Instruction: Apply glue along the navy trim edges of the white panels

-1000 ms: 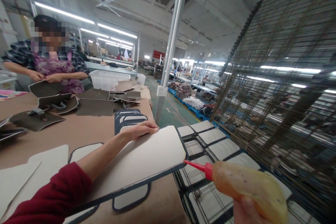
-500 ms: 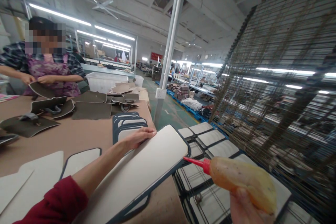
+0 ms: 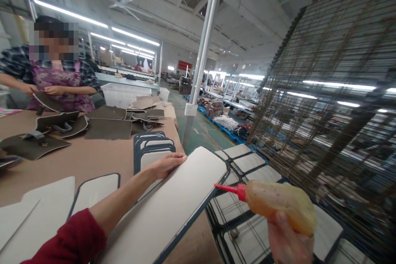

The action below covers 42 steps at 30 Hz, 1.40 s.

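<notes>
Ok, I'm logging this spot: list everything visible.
Panel: one, white, dark edge, left hand
Bottle: one, amber and red, right hand
Table: one, brown, left
Other panels: several, white, on table
Loose sheets: some, white, table's near left
Flat pieces: several, dark, table's far side
Racked panels: many, white, lower right
Wire rack: count unclear, brownish, right
Worker: one, in purple, far left
Bins: two, whitish, behind table
Pole: one, grey, centre
Fans: two, pale, overhead
Lights: many, white, overhead
Distant clutter: uncountable, mixed, background
Left hand: one, bare, on panel
Right hand: one, bare, around bottle
</notes>
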Available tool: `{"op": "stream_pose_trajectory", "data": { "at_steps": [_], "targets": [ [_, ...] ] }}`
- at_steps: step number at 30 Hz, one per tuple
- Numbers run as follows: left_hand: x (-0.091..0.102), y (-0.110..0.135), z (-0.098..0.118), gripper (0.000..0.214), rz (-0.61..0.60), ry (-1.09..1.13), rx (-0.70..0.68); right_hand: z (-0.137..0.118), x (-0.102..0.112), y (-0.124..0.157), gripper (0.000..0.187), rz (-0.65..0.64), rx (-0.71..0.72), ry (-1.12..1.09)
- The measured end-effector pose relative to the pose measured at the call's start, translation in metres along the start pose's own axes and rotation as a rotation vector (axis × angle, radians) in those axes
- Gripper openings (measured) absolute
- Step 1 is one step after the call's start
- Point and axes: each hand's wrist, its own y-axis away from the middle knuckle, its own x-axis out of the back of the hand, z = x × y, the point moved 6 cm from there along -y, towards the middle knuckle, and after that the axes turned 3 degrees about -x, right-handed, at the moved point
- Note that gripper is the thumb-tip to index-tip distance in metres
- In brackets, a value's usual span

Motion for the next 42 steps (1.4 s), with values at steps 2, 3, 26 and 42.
{"op": "stream_pose_trajectory", "data": {
  "at_steps": [2, 3, 26, 42],
  "targets": [
    [0.001, -0.001, -0.002, 0.06, 0.007, 0.012, 0.004, 0.0, -0.002, -0.001, 0.061, -0.02, 0.013, 0.007],
    [0.001, -0.002, -0.003, 0.06, 0.011, 0.017, 0.006, 0.0, -0.002, -0.001, 0.055, -0.028, 0.021, 0.022],
    [0.009, -0.017, -0.014, 0.041, 0.052, 0.005, 0.103, 0.021, -0.009, 0.001, 0.053, -0.136, -0.056, 0.071],
    [-0.003, -0.047, -0.006, 0.039, 0.015, 0.024, 0.109, 0.001, -0.012, 0.01, 0.047, -0.066, -0.089, 0.113]
  ]
}}
